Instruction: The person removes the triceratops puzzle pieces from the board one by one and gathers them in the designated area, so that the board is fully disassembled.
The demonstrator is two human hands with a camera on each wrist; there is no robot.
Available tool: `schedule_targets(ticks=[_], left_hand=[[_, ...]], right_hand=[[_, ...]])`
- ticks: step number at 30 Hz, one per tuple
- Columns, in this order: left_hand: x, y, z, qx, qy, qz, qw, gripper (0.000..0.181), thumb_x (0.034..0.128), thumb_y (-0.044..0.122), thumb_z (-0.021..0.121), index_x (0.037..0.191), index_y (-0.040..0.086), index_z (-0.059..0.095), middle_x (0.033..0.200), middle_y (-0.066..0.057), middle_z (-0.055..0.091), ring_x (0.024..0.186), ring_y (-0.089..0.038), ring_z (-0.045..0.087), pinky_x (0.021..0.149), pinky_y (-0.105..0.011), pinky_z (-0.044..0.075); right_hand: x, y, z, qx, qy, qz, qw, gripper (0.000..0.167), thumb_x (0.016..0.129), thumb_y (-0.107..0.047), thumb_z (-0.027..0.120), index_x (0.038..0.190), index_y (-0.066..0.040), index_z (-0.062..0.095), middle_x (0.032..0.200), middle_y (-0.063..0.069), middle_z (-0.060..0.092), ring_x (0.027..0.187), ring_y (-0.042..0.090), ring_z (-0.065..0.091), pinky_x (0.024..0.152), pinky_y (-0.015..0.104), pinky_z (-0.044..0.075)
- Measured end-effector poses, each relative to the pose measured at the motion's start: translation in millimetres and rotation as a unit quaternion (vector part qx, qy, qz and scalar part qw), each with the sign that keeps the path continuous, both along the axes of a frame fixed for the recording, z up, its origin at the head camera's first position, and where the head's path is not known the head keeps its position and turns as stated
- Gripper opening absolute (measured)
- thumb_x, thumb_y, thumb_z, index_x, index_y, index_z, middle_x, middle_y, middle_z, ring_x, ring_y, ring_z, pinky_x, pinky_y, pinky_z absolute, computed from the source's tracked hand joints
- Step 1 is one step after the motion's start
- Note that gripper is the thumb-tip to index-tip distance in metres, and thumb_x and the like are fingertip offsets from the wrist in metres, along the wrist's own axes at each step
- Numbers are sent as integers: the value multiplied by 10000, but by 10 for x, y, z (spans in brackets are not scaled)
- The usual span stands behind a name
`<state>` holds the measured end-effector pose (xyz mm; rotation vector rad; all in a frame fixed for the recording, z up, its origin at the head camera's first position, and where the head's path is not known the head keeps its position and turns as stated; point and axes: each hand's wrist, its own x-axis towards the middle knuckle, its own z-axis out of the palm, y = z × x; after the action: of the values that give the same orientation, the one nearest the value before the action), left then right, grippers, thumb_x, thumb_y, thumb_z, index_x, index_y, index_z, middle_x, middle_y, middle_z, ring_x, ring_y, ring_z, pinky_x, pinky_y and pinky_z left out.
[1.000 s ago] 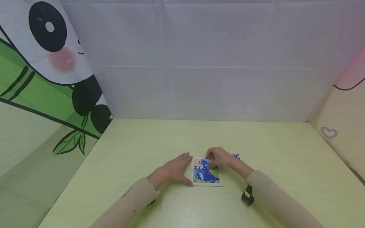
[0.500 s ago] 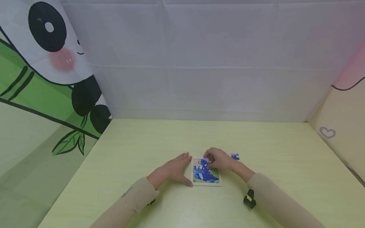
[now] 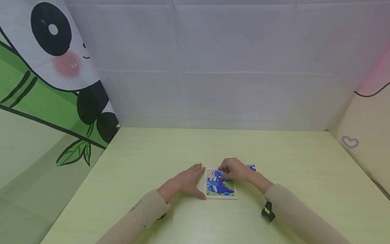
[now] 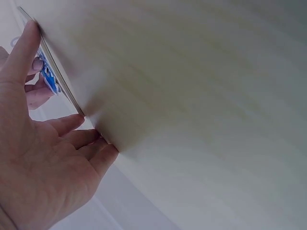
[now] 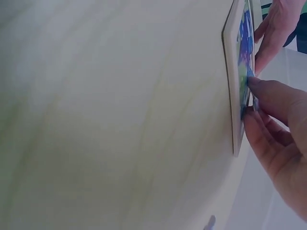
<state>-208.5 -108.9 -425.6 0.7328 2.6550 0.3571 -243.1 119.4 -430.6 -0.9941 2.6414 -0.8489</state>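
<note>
In the head view a jigsaw puzzle tray [image 3: 225,198] with a pale wooden rim lies flat on the table, showing a blue dinosaur picture with its upper left part bare. My left hand [image 3: 186,181] spreads along the tray's left edge, thumb near the lower corner; the left wrist view has the fingertips touching that edge. Over the tray's upper part, my right hand [image 3: 236,170] pinches a blue puzzle piece [image 4: 48,79] between thumb and fingers. The piece is tilted above the picture in the left wrist view, and the hand hides much of it from the head camera.
One loose blue puzzle piece [image 3: 251,167] lies on the table just beyond my right wrist. The pale table [image 3: 152,149] runs back to a white cloth backdrop [image 3: 225,98]. Printed panels stand at the left and right sides.
My right hand has shifted slightly left over the tray, still pinching the puzzle piece. The loose piece beyond the wrist shows a little more. My left hand has stayed in place.
</note>
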Motion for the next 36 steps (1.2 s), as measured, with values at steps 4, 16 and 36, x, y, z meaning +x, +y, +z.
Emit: schedule_targets(ticks=[4, 16, 36], left_hand=[[-3, 13, -6, 6, 15, -13, 10000, 1050, 644, 568, 724, 1439, 86, 236, 1507, -107, 151, 1381, -252, 119, 1094, -426, 216], [11, 24, -8, -20, 5, 11, 10000, 1054, 643, 560, 731, 1440, 82, 232, 1507, -108, 149, 1381, -250, 119, 1096, -412, 216], [-28, -2, -71, -106, 153, -68, 9998, 1075, 632, 591, 719, 1437, 71, 233, 1504, -116, 154, 1380, -261, 120, 1098, -413, 209]], right_hand=[[0, 18, -15, -192, -107, -39, 9998, 265, 762, -74, 715, 1004, 25, 672, 903, 60, 639, 721, 79, 546, 616, 150, 487], [16, 71, 7, -281, -92, -134, 9995, 260, 775, -108, 707, 1008, 1, 668, 938, 51, 643, 791, 112, 585, 691, 213, 517], [33, 883, 149, 60, 606, -654, 9960, 235, 811, -56, 647, 1029, 33, 638, 969, 94, 633, 814, 184, 591, 606, 229, 504]])
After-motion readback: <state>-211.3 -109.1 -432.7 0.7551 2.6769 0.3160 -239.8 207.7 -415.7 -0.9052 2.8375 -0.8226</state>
